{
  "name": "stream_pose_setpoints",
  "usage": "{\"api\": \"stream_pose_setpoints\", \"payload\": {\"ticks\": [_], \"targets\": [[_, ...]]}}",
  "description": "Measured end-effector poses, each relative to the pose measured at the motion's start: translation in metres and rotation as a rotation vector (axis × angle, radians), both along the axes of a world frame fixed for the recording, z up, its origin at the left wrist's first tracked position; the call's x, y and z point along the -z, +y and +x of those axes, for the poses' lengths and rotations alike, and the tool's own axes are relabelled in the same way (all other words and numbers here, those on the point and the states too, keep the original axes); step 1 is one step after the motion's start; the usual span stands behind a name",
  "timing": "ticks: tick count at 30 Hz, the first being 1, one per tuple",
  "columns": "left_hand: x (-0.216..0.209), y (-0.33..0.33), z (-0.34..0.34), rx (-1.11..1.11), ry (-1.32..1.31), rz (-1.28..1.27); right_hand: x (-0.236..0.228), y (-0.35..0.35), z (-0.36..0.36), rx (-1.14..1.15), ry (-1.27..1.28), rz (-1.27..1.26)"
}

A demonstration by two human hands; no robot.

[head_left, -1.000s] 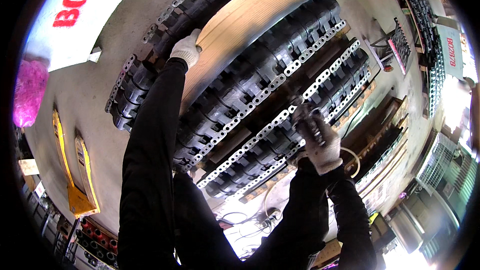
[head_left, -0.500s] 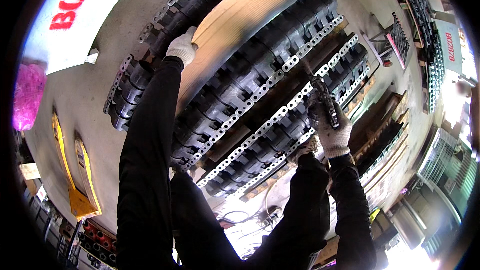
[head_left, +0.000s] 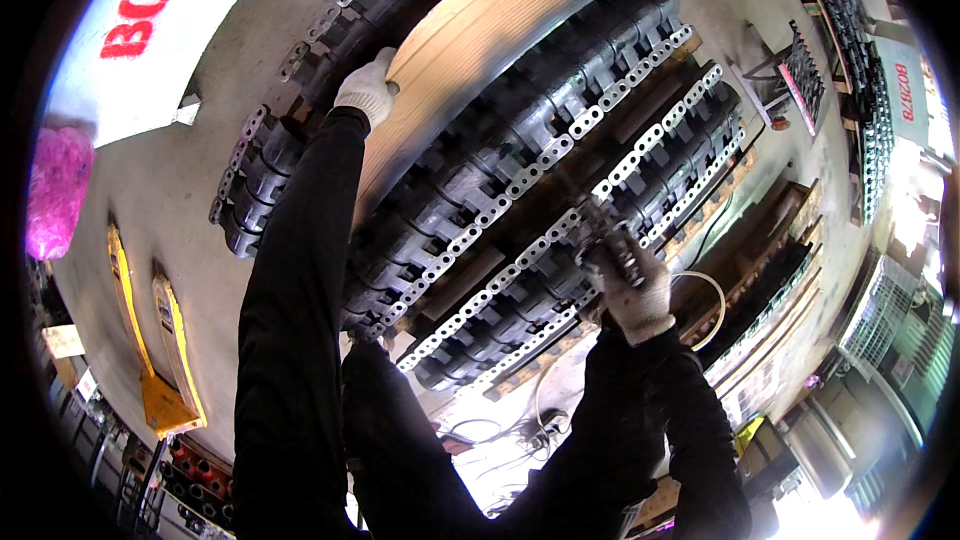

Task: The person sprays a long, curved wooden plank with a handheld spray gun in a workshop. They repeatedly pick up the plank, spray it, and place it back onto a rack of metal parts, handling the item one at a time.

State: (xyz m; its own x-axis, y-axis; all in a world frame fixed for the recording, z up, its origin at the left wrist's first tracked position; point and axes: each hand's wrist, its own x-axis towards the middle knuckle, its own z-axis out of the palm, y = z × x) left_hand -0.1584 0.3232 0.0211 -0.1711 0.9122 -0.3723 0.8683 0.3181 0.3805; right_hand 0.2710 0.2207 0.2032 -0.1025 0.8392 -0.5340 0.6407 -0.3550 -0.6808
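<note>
A long pale wooden plank (head_left: 500, 35) is being held at its near end by the left hand (head_left: 366, 90), which is gloved in white and curled over the plank's edge. The plank is lying lengthwise on top of a row of black rubber track pads (head_left: 470, 170), which are laid side by side on the concrete floor (head_left: 160, 190) and are bordered by perforated metal strips (head_left: 530, 165). A small dark power tool (head_left: 605, 235) is being gripped by the right hand (head_left: 635, 290), also gloved in white and closed tightly around the tool's body; its tip is being pressed against a perforated strip in the row nearer the person, well apart from the plank. A pale hose (head_left: 705, 300) is seen looping just beside the right wrist. Both arms are covered by black sleeves. Yellow pallet-truck forks (head_left: 165, 360) are lying on the floor to the left, and a pink bag (head_left: 58, 185) is standing beyond them.
</note>
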Motion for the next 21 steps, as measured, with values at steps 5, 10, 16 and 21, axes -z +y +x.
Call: {"api": "stream_pose_setpoints", "payload": {"ticks": [5, 10, 16, 21], "targets": [[-0.01, 0.002, 0.007, 0.0, -0.036, -0.002, 0.01, 0.032, 0.01, 0.211, 0.128, 0.255], [-0.007, -0.003, 0.002, 0.001, -0.03, 0.012, 0.001, 0.031, -0.001, -0.023, -0.032, 0.346], [-0.005, -0.001, 0.003, 0.004, -0.018, 0.026, 0.014, -0.03, -0.022, -0.372, 0.012, 0.312], [-0.006, 0.0, 0.005, 0.0, -0.051, 0.001, 0.012, -0.043, -0.038, -0.299, 0.067, 0.252]]}}
